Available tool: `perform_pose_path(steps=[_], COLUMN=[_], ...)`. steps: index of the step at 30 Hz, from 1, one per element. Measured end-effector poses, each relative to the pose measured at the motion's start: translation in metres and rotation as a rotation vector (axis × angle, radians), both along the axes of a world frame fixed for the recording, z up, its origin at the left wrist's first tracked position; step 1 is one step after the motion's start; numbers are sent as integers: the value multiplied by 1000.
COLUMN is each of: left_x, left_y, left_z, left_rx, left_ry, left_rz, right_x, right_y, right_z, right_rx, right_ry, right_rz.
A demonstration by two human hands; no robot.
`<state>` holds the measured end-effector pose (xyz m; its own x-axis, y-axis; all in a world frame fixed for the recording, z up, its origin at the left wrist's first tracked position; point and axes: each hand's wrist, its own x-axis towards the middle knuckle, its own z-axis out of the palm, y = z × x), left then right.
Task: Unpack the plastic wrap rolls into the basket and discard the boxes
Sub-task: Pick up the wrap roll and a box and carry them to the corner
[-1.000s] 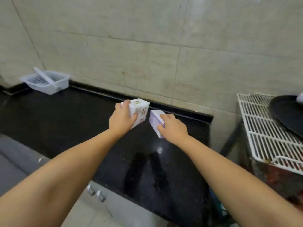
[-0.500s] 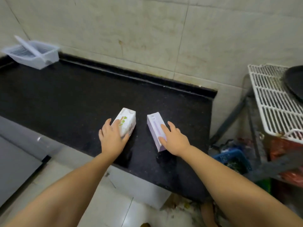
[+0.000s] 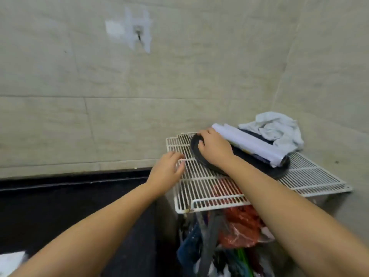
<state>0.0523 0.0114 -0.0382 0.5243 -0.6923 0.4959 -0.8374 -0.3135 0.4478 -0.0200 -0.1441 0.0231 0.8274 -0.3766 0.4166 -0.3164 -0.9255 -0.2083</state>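
Two white plastic wrap rolls (image 3: 249,144) lie side by side on a round black tray (image 3: 259,162) that sits on a white wire rack (image 3: 201,188). My right hand (image 3: 214,149) has its fingers curled over the tray's left rim, just left of the rolls' near ends. My left hand (image 3: 167,172) hovers at the rack's left edge with its fingers apart and nothing in it. A white corner of a box (image 3: 10,260) shows at the bottom left on the black counter (image 3: 69,206). The basket is out of view.
A crumpled pale cloth (image 3: 277,128) rests on the tray's far side against the tiled wall. Red plastic bags (image 3: 239,226) and other clutter fill the space under the rack. The rack stands to the right of the counter's end.
The view has swung right from the counter to the wire rack. Both hands have left the two boxes; the right hand now holds the black tray's rim, the left hovers open.
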Motion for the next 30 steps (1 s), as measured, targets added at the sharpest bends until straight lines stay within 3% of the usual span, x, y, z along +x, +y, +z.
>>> perform_pose_path(steps=[7,12,21,30], left_x=[-23,-16,-19,-24], left_y=[-130,-139,-138,-122], left_z=[1,-10,-7,3], left_rx=[401,341,364,375], left_ry=[-39,0,-1,58], left_rz=[-53,0,2,-51], right_x=[-34,-33,-25,-10], right_y=[-127,-178,-217,-146], right_z=[-30,-43,-26,24], right_rx=[-139,-139,123,196], right_ry=[329,416,392,178], right_rz=[-252,-281,-266,-94])
